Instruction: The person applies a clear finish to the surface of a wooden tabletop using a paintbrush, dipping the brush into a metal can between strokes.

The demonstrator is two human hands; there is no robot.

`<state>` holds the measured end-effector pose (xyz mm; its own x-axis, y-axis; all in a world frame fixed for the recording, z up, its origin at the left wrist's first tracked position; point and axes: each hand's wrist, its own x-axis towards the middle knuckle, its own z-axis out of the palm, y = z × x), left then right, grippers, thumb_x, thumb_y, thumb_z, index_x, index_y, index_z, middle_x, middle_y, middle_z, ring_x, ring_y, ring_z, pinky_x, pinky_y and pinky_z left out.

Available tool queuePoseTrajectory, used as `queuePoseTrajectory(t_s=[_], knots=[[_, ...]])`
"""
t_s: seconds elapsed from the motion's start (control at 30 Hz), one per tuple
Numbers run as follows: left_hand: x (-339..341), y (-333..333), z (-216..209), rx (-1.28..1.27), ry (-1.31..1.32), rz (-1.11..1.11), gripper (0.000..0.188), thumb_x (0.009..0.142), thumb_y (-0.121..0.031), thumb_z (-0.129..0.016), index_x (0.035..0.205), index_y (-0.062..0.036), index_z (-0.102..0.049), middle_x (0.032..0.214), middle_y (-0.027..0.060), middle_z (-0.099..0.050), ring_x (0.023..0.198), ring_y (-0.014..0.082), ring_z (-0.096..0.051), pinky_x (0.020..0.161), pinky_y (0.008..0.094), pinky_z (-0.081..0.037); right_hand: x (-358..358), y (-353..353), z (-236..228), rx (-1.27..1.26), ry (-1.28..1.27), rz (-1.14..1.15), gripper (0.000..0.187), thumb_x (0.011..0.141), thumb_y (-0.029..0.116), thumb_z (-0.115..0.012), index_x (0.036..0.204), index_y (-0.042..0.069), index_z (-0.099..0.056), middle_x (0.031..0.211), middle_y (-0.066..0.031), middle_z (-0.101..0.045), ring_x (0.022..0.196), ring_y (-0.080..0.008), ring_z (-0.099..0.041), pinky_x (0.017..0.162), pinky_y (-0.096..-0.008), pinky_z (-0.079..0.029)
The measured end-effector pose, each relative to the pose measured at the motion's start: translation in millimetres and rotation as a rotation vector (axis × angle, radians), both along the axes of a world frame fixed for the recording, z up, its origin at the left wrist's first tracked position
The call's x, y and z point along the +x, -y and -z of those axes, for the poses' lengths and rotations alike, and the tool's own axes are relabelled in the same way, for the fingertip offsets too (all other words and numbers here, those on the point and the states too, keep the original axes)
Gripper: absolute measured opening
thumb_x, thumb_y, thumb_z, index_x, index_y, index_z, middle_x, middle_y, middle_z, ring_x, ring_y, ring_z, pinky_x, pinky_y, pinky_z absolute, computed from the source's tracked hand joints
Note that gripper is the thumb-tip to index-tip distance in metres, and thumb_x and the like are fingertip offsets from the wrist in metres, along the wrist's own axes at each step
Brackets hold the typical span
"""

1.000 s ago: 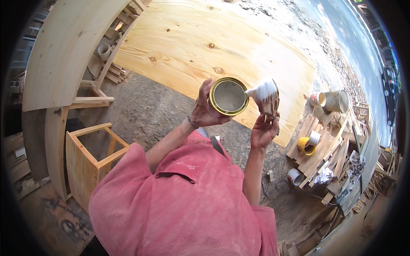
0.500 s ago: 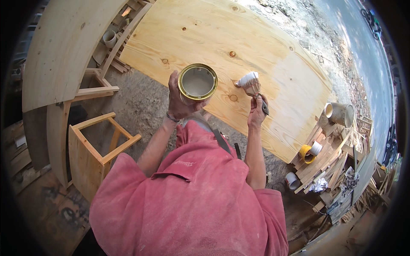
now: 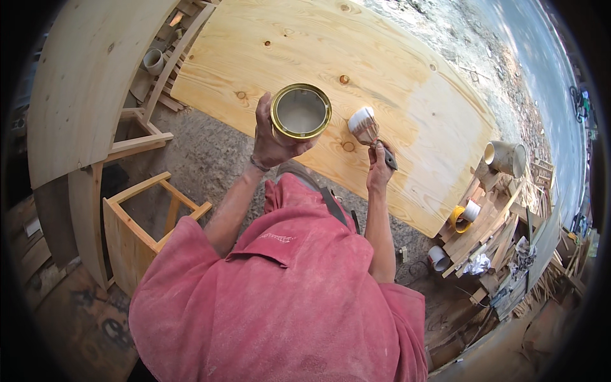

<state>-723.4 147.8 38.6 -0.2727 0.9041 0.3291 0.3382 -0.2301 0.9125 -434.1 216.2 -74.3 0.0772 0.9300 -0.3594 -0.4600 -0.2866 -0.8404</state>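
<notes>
My left hand (image 3: 272, 141) is closed round the side of an open round metal can (image 3: 300, 112) with a gold rim and a greyish liquid inside. It holds the can over the near edge of a large pale wooden panel (image 3: 254, 63). To the right, my right hand (image 3: 380, 167) grips the dark handle of a wide paintbrush (image 3: 368, 127). The brush's bristle end is white and points up and left, over the panel; whether it touches the wood I cannot tell. The panel's right part looks paler than the knotty, yellower left.
At left stand a wooden frame stool (image 3: 137, 223) and another large board (image 3: 89, 83). Right of the panel lie wood offcuts (image 3: 490, 223), a grey bucket (image 3: 507, 158), a yellow tape roll (image 3: 459, 219) and a white cup (image 3: 438, 258). A white pot (image 3: 153, 62) sits at upper left.
The can has moved slightly up and right in my left hand. The brush has shifted a little left, its bristle end turning further leftward. Both hands keep their grip.
</notes>
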Motion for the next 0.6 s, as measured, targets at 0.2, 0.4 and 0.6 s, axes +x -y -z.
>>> queuePoseTrajectory(t_s=[0.2, 0.4, 0.6], knots=[[0, 0, 5, -0.013, -0.12, 0.002, 0.121, 0.068, -0.032, -0.091, 0.145, 0.0007, -0.003, 0.136, 0.018, -0.048, 0.126, 0.0301, -0.052, 0.111, 0.0474, -0.036, 4, -1, -6, 0.001, 0.042, 0.016, 0.019, 0.094, 0.008, -0.067, 0.112, 0.005, -0.061, 0.109, -0.0079, -0.067, 0.096, -0.016, -0.068, 0.084, -0.0283, -0.059], [-4, 3, -2, -0.034, -0.145, -0.032, 0.12, 0.069, -0.034, -0.09, 0.145, 0.0005, -0.004, 0.136, 0.0183, -0.048, 0.125, 0.0303, -0.053, 0.11, 0.0472, -0.037, 6, -7, -8, 0.063, 0.164, -0.018, 0.021, 0.093, 0.009, -0.069, 0.112, 0.003, -0.061, 0.107, -0.0092, -0.068, 0.096, -0.0156, -0.067, 0.084, -0.0295, -0.058], [-1, 9, 5, 0.004, -0.014, -0.019, 0.12, 0.069, -0.031, -0.091, 0.145, -0.001, -0.003, 0.136, 0.0189, -0.048, 0.126, 0.0305, -0.053, 0.109, 0.0482, -0.038, 10, -5, -13, 0.098, 0.252, -0.092, 0.02, 0.093, 0.009, -0.069, 0.111, 0.003, -0.063, 0.107, -0.0092, -0.068, 0.097, -0.0152, -0.067, 0.085, -0.0292, -0.058]])
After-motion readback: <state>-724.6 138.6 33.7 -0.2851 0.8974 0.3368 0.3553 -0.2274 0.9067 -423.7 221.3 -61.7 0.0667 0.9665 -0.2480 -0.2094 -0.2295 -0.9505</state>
